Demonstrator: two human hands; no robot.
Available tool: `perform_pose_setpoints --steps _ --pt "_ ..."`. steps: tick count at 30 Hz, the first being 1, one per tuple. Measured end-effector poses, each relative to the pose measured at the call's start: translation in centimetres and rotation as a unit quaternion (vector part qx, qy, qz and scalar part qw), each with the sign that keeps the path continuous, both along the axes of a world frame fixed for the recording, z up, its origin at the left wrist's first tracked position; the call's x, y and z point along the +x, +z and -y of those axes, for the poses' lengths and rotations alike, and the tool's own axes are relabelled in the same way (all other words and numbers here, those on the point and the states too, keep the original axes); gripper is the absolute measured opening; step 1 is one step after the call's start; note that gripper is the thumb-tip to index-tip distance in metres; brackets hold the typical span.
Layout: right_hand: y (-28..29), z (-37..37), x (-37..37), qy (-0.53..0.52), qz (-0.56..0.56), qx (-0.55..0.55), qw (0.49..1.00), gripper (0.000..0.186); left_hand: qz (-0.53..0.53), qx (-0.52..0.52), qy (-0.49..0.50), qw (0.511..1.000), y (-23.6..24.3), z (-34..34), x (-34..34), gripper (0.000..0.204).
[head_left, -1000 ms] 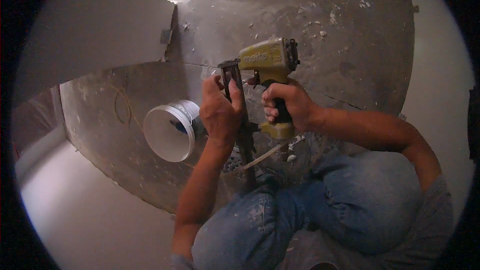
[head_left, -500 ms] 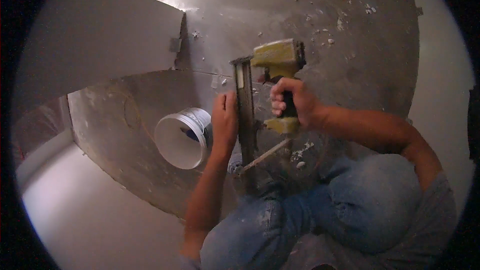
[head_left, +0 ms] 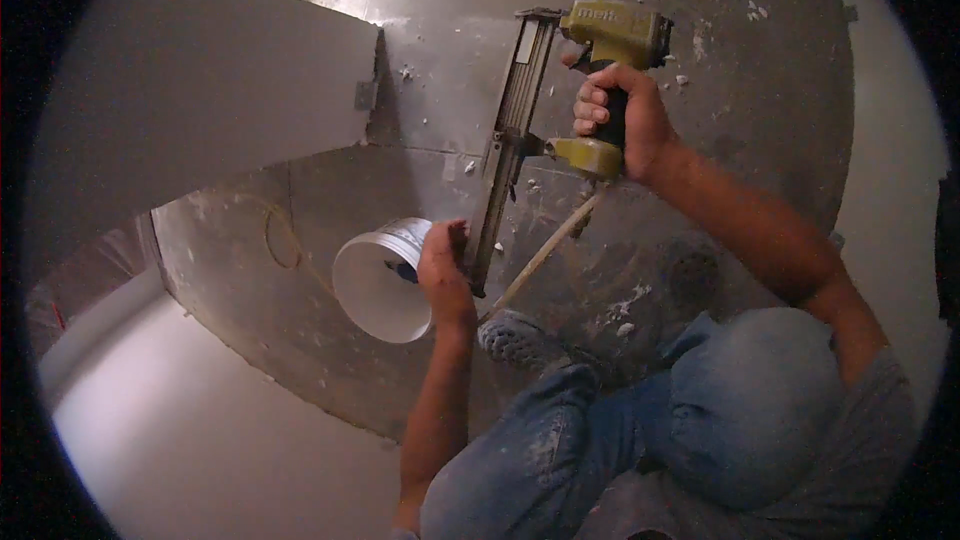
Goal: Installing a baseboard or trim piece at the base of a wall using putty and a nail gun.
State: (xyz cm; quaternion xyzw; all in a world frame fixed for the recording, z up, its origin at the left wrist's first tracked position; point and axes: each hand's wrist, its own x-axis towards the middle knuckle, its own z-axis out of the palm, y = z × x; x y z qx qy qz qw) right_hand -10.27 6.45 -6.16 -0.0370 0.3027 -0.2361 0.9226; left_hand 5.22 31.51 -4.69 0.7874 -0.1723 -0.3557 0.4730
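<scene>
A: How is the right hand (head_left: 640, 115)?
B: It is closed firmly around the black grip of a pneumatic nailer (head_left: 612, 32).
A: And the left hand (head_left: 446, 270)?
B: Its fingers are bent, at the near end of the nailer's long magazine (head_left: 512, 130). Whether they grip this end or only touch it, I cannot tell.
A: Where is the nailer, if we take the white bucket (head_left: 365, 290) as landmark?
B: It is to the right of the bucket and reaches farther from the person.
A: Please describe how it looks.
B: The body is of a dull yellow colour, with a dark cap at its right end. The foot of the grip is yellow too. The magazine is dark, straight and ribbed, set slanting, with a pale rectangular patch near its far end. The surface seems dirty. From under the foot, a pale hose (head_left: 540, 255) runs toward the bucket's side.
A: And farther out?
B: The bucket lies tipped over, with something dark blue inside. Right of it, nearer the person, is a grey shoe (head_left: 520, 340) with holes. Left of it, a thin loop (head_left: 282, 237) lies on the floor (head_left: 770, 120). Beyond it, leftward, is a large grey board (head_left: 220, 90).
</scene>
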Motion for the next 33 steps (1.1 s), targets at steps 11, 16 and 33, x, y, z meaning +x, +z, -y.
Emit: perform_pose_setpoints --steps 11,16,33 --pt "-1.7 -5.2 5.3 0.111 0.001 0.023 0.994 0.036 -0.072 -0.180 0.204 0.960 -0.6 7.4 2.7 0.056" --pt "-6.6 -2.6 10.7 0.174 -0.010 -0.006 0.985 0.029 0.028 0.155 -0.178 0.971 -2.5 8.3 9.0 0.065" --pt "-12.6 -4.9 21.6 0.155 0.005 0.070 0.985 0.009 0.113 0.196 -0.258 0.939 -9.6 8.3 21.4 0.064"
